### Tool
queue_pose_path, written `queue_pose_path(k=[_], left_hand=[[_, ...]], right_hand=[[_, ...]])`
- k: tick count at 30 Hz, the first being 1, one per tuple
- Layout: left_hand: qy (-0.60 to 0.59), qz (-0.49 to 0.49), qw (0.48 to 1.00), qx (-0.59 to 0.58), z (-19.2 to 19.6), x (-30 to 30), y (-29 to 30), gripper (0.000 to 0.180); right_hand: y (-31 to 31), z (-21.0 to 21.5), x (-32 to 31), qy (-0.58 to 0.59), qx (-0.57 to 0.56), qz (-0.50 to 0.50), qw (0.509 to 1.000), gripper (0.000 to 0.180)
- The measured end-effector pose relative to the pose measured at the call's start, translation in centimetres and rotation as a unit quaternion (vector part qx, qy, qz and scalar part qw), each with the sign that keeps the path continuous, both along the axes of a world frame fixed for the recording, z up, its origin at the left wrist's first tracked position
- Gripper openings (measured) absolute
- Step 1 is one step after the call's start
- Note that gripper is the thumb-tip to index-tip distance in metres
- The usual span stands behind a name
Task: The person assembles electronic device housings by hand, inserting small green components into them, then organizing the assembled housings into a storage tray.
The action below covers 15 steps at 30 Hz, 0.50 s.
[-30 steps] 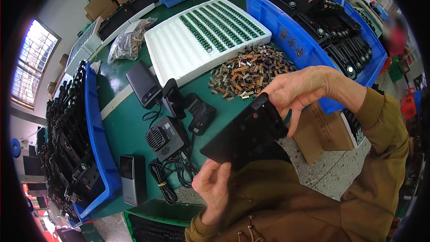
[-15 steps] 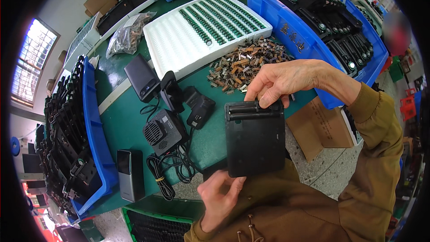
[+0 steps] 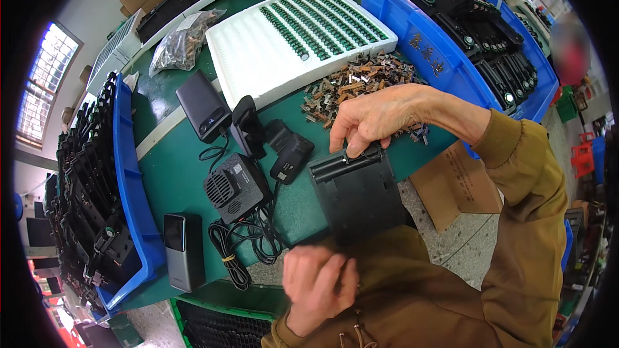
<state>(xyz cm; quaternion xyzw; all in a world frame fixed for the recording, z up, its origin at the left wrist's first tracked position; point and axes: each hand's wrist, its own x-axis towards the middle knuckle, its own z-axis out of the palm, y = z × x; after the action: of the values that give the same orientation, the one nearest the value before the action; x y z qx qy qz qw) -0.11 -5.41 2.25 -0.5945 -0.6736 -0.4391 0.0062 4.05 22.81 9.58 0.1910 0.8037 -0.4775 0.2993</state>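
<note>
Right hand [image 3: 377, 116]: fingers curled down onto the top edge of a black plastic housing [image 3: 358, 193], thumb and fingertips pinching its ribbed upper rim. The housing stands just below the hand, over the near edge of the green table [image 3: 174, 174], its lower end close to the left hand.

Left hand [image 3: 316, 287]: below the housing, fingers loosely bent together, blurred; whether it touches the housing cannot be told.

Beyond the right hand's knuckles: heap of small brown and metal parts [image 3: 361, 80], touching the wrist side. Further beyond: white tray [image 3: 258, 71] with rows of green pieces. To the right hand's right: blue bin [image 3: 438, 58] of black housings.

To the right hand's left: black charger cradle [image 3: 290, 154], upright black handset [image 3: 247, 125], flat black unit [image 3: 203, 106], speaker microphone [image 3: 235, 187] with coiled cable [image 3: 248, 248], grey handset [image 3: 182, 251] lying flat.
</note>
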Motion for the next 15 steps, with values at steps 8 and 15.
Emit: queue_pose_path(k=[8,15], left_hand=[[0.08,-0.038,0.985,-0.148,-1.6,0.3,2.7,0.06],[0.088,-0.016,0.987,-0.137,-2.0,0.3,3.2,0.059]], right_hand=[[-1.4,-1.4,-0.5,0.081,0.11,-0.018,0.99,0.023],[-1.0,-1.3,-0.1,0.182,0.213,0.032,0.959,0.018]])
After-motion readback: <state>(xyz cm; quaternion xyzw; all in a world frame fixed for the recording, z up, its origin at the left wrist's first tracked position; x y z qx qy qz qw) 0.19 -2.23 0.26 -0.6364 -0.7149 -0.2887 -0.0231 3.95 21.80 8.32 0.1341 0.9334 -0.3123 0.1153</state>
